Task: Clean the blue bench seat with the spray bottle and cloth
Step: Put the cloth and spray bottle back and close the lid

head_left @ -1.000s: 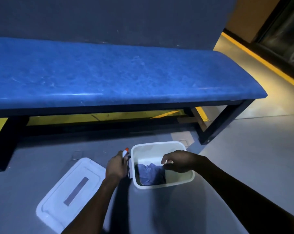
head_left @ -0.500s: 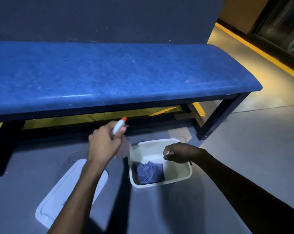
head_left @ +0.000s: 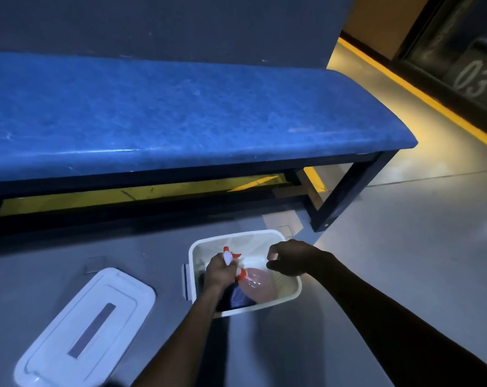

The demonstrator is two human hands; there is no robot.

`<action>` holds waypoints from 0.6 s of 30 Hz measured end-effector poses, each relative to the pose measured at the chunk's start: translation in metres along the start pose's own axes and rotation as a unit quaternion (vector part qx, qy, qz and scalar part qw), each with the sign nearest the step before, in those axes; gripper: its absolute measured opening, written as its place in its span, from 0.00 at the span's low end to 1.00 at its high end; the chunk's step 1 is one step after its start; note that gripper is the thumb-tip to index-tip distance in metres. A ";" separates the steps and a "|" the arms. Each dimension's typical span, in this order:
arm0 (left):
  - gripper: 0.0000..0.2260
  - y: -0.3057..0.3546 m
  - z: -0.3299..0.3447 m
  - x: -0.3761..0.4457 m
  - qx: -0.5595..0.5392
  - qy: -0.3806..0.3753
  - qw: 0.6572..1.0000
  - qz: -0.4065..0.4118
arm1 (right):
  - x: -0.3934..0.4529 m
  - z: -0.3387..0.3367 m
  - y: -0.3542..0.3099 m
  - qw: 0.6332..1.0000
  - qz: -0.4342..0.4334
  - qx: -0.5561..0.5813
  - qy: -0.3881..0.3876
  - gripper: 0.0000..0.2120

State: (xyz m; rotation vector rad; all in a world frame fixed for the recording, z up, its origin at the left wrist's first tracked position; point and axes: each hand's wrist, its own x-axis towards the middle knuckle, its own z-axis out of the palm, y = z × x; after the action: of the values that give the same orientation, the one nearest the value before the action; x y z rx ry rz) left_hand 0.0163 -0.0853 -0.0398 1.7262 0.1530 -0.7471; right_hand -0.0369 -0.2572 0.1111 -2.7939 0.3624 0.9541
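Note:
The blue bench seat (head_left: pixel 180 115) runs across the upper half of the view on a dark frame. On the floor in front stands a white bin (head_left: pixel 287 296). My left hand (head_left: pixel 218 272) grips the white and orange head of a spray bottle (head_left: pixel 254 283), whose pinkish body lies tilted inside the bin. A blue cloth (head_left: pixel 240 298) lies at the bin's bottom, mostly hidden under the bottle and my hand. My right hand (head_left: pixel 291 256) hovers over the bin's right side with fingers curled and nothing visible in them.
The bin's white lid (head_left: pixel 88 328) lies flat on the grey floor to the left. A dark bench leg (head_left: pixel 345 191) stands right of the bin. Yellow floor lines (head_left: pixel 421 93) run along the far right, beside a dark door marked 03.
My left hand, which had lifted the spray bottle up beside the bin, has come back down and now holds it inside the bin. My right hand stayed over the bin's right side.

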 end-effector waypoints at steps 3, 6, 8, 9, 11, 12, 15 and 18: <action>0.18 -0.012 -0.023 0.013 0.056 -0.032 0.996 0.054 | 0.002 -0.002 -0.005 1.000 -0.012 -0.005 0.008 0.18; 0.16 0.015 -0.077 -0.031 0.140 0.102 0.977 0.122 | 0.007 -0.001 -0.017 0.999 -0.031 -0.030 0.008 0.18; 0.13 0.014 -0.125 -0.053 0.115 0.219 0.960 0.128 | 0.009 0.001 -0.024 0.998 -0.043 -0.045 0.003 0.18; 0.12 0.000 -0.154 -0.058 0.122 0.264 0.950 0.115 | 0.009 0.001 -0.027 0.998 -0.047 -0.045 0.002 0.18; 0.18 -0.039 -0.210 -0.056 0.180 0.274 0.944 0.037 | 0.008 0.002 -0.034 0.998 -0.053 -0.042 0.006 0.18; 0.23 -0.062 -0.232 -0.053 0.223 0.245 0.943 -0.021 | 0.007 0.003 -0.035 0.997 -0.057 -0.044 0.010 0.19; 0.27 -0.134 -0.272 -0.049 0.372 0.165 0.901 -0.152 | 0.006 0.007 -0.047 0.996 -0.064 -0.067 0.007 0.19; 0.19 -0.153 -0.270 -0.059 0.442 0.164 0.873 -0.123 | 0.004 0.010 -0.051 0.996 -0.068 -0.064 0.002 0.19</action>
State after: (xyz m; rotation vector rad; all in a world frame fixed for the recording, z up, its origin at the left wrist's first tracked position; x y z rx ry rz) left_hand 0.0048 0.2231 -0.1058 2.7548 0.2968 -0.7529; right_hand -0.0254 -0.2069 0.1045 -2.8904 0.1131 0.9714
